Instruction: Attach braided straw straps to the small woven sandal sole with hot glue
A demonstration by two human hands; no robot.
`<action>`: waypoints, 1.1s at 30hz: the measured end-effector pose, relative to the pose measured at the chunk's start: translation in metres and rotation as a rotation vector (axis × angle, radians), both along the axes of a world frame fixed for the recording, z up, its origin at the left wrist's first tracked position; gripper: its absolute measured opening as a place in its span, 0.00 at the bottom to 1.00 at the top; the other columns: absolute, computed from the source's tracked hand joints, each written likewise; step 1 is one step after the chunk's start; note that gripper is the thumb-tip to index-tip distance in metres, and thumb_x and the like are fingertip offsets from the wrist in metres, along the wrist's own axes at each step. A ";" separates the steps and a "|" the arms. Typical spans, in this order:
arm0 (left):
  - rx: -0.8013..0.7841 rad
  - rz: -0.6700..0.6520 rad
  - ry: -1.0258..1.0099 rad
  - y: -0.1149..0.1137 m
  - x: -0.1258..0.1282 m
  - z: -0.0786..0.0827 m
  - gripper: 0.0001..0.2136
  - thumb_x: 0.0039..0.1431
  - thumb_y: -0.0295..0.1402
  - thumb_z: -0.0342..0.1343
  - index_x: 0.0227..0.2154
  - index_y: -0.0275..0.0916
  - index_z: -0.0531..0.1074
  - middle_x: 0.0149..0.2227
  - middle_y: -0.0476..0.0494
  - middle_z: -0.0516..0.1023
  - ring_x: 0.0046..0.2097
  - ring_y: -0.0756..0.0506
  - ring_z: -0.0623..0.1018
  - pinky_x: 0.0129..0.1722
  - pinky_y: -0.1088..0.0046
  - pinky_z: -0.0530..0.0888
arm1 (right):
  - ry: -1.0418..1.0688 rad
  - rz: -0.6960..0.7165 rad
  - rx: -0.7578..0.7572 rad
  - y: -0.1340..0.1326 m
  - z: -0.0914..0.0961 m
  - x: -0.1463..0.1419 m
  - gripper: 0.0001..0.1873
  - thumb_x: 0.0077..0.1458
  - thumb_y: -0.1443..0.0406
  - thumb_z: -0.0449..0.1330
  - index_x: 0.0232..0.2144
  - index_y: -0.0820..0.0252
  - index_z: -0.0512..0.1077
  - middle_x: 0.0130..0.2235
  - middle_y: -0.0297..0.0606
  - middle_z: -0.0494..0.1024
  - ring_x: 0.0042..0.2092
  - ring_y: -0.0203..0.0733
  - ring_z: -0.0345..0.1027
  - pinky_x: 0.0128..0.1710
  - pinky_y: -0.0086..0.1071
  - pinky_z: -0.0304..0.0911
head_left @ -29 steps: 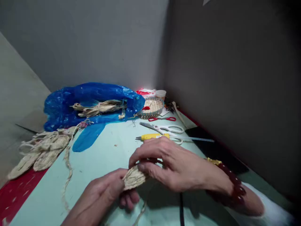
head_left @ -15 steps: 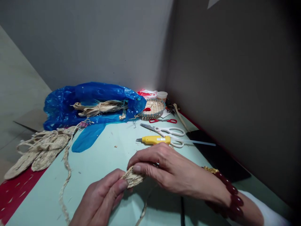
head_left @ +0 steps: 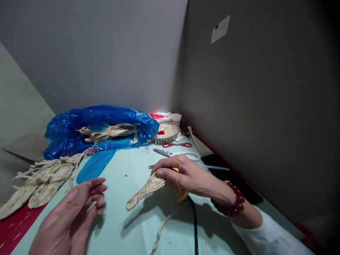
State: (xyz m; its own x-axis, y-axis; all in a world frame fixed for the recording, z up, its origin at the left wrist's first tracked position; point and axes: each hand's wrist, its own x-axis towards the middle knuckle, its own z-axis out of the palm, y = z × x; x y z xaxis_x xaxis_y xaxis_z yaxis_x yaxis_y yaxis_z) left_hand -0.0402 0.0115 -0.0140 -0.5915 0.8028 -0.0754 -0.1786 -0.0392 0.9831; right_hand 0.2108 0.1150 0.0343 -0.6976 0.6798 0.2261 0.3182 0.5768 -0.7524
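Observation:
My right hand (head_left: 186, 175) pinches a flat braided straw piece (head_left: 145, 191) by its far end, thumb on top. The piece is narrow at its near end, shaped like a small sole, and hangs tilted above the pale green tabletop (head_left: 114, 226). A loose straw cord (head_left: 160, 230) trails below it toward the front edge. Apart from the piece, my left hand (head_left: 77, 212) is held up at the left, its fingers loosely curled and apart with nothing between them. Behind my right hand, a yellow glue gun (head_left: 175, 169) is mostly hidden; its black cable (head_left: 196, 226) runs forward.
Straw sandals (head_left: 50, 177) lie at left on red cloth. Behind them a blue plastic bag (head_left: 63, 131) holds a straw bundle (head_left: 114, 131). Red scissors (head_left: 176, 145), white-handled scissors (head_left: 186, 154), a woven basket (head_left: 170, 132) and a paper cup (head_left: 175, 118) stand farther back. A black flat object (head_left: 249, 187) lies right.
My left hand has let go of the straw piece and moved left. My right hand has lifted the piece away, showing its length. The view has tilted up a little.

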 end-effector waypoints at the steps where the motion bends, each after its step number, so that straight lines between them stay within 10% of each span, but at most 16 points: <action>1: 0.010 0.028 -0.033 0.000 -0.005 0.002 0.15 0.47 0.44 0.72 0.36 0.44 0.81 0.35 0.50 0.80 0.34 0.50 0.77 0.33 0.81 0.78 | -0.003 -0.009 -0.007 0.001 0.000 0.001 0.13 0.67 0.63 0.57 0.41 0.62 0.81 0.32 0.34 0.81 0.33 0.37 0.71 0.35 0.28 0.60; 9: 0.028 -0.055 0.031 0.007 -0.002 0.005 0.18 0.41 0.49 0.73 0.24 0.40 0.78 0.19 0.54 0.73 0.18 0.55 0.64 0.17 0.82 0.65 | 0.021 0.038 -0.005 0.005 0.000 0.002 0.13 0.67 0.64 0.58 0.40 0.64 0.82 0.29 0.34 0.79 0.30 0.35 0.70 0.33 0.26 0.60; 15: -0.117 -0.504 0.192 0.013 0.033 0.011 0.23 0.47 0.56 0.66 0.28 0.37 0.81 0.27 0.41 0.82 0.27 0.46 0.75 0.28 0.73 0.71 | 0.003 0.147 0.034 0.002 -0.004 -0.004 0.12 0.66 0.66 0.57 0.39 0.61 0.82 0.31 0.33 0.80 0.33 0.36 0.71 0.36 0.27 0.61; 18: -0.167 -0.654 0.261 0.012 0.049 0.012 0.21 0.50 0.54 0.64 0.28 0.38 0.79 0.19 0.49 0.73 0.23 0.49 0.68 0.25 0.73 0.65 | -0.016 0.142 0.066 0.001 -0.006 -0.005 0.12 0.66 0.66 0.58 0.39 0.59 0.82 0.34 0.34 0.83 0.35 0.38 0.72 0.39 0.29 0.61; 33: -0.280 -0.711 0.382 0.005 0.045 0.018 0.23 0.58 0.58 0.54 0.24 0.40 0.70 0.18 0.58 0.52 0.23 0.51 0.53 0.23 0.73 0.48 | 0.031 0.057 0.096 0.001 -0.004 -0.003 0.14 0.68 0.63 0.56 0.35 0.60 0.80 0.32 0.33 0.81 0.33 0.37 0.72 0.35 0.28 0.62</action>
State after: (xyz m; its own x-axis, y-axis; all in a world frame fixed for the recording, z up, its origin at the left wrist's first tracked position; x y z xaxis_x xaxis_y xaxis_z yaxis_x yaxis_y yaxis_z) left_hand 0.0048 0.0161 0.0037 0.0202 0.9742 -0.2246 0.2773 0.2104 0.9375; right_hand 0.2076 0.1163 0.0300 -0.7262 0.6134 0.3105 0.2599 0.6630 -0.7020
